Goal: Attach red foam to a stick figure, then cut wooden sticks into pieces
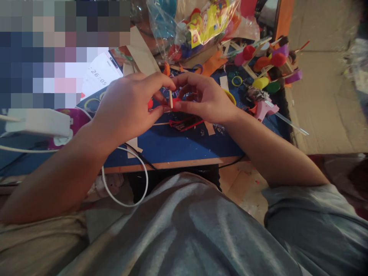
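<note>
My left hand (129,105) and my right hand (205,97) meet above a blue board (172,143). Between their fingertips stands a short pale wooden stick (171,99), upright. My left fingers pinch it, and a small red piece (150,104) shows under that hand. My right fingers pinch a red cap-like piece (176,104) that touches the stick's lower end. Below the hands a red frame-like part (184,124) lies on the board.
A phone (99,74) showing a timer lies at the back left. A model of wooden sticks and coloured bottle caps (267,63) stands at the back right, a pink glue gun (266,109) before it. A plastic bag of toys (195,23) sits behind. White cables (126,203) hang at the left.
</note>
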Motion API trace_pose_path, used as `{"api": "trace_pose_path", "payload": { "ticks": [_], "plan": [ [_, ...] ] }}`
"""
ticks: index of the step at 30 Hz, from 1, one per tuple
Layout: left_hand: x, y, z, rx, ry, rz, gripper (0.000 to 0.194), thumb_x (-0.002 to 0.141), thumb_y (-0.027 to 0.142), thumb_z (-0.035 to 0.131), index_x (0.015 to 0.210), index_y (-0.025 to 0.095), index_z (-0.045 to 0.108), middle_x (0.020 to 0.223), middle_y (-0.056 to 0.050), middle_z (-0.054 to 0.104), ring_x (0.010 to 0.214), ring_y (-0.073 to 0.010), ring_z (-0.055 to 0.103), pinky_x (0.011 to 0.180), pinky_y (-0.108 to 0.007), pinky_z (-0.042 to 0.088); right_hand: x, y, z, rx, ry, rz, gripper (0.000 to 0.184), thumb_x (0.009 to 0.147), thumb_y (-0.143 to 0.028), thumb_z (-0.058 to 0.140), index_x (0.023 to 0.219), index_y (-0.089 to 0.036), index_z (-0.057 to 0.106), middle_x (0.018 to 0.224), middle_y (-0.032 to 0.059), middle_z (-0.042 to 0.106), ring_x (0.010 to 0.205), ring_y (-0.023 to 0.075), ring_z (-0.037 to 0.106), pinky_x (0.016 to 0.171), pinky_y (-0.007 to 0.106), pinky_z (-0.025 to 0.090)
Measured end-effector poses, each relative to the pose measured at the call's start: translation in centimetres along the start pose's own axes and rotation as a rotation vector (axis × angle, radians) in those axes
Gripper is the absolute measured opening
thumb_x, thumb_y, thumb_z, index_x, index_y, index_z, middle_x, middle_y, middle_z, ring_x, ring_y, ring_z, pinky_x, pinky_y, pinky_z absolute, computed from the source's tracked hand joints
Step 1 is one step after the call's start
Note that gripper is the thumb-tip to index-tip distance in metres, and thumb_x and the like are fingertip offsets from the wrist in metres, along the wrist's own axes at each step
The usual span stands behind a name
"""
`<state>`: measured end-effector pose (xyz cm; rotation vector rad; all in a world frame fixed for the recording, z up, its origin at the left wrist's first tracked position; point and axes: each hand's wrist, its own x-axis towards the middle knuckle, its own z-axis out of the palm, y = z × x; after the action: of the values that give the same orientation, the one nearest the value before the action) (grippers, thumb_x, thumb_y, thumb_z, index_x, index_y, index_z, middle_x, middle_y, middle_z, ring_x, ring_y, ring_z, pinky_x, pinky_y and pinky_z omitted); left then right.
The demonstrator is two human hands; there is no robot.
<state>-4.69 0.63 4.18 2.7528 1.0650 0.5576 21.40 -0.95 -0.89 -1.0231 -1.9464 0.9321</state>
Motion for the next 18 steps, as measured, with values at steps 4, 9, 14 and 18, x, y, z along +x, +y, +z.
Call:
{"api": "trace_pose_path", "payload": {
  "ticks": [4,9,14,18],
  "plan": [
    [0.1,-0.1,-0.1,0.005,-0.009,-0.038,0.041,0.099,0.038,0.075,0.14,0.033,0.076,0.105,-0.001,0.089,0.11,-0.0372,0.08,0.095,-0.056,0.061,-0.4,0.8,-0.2,-0.206,-0.033,-0.082,0.082,0.085,-0.046,0.096,0.157,-0.019,0.068,0.145,0.0109,0.077,0.127,0.0329,0.077,0.117,0.054,0.065],
    [0.1,0.1,-0.3,-0.03,0.007,-0.048,0.038,0.101,0.041,0.077,0.138,0.035,0.077,0.104,0.001,0.088,0.112,-0.0361,0.08,0.099,-0.056,0.061,-0.5,1.5,0.1,-0.322,-0.045,-0.072,0.079,0.086,-0.027,0.088,0.161,-0.016,0.065,0.137,0.0119,0.081,0.122,0.0332,0.079,0.113,0.052,0.066],
    [0.0,0.4,-0.6,-0.041,0.006,-0.061,0.041,0.105,0.046,0.072,0.145,0.037,0.073,0.108,0.003,0.089,0.111,-0.0333,0.081,0.101,-0.054,0.062,-0.5,0.9,0.3,-0.297,-0.025,-0.049,0.071,0.087,-0.021,0.08,0.156,-0.015,0.068,0.131,0.0094,0.084,0.115,0.0302,0.08,0.107,0.048,0.067],
    [-0.1,0.4,-0.8,-0.13,0.08,-0.057,0.063,0.104,0.067,0.071,0.157,0.032,0.064,0.118,-0.003,0.088,0.103,-0.0314,0.08,0.096,-0.051,0.063,-0.4,0.8,0.1,-0.193,0.004,-0.006,0.068,0.087,-0.027,0.085,0.152,-0.018,0.07,0.119,0.0069,0.084,0.109,0.0284,0.079,0.105,0.047,0.067]
  ]
}}
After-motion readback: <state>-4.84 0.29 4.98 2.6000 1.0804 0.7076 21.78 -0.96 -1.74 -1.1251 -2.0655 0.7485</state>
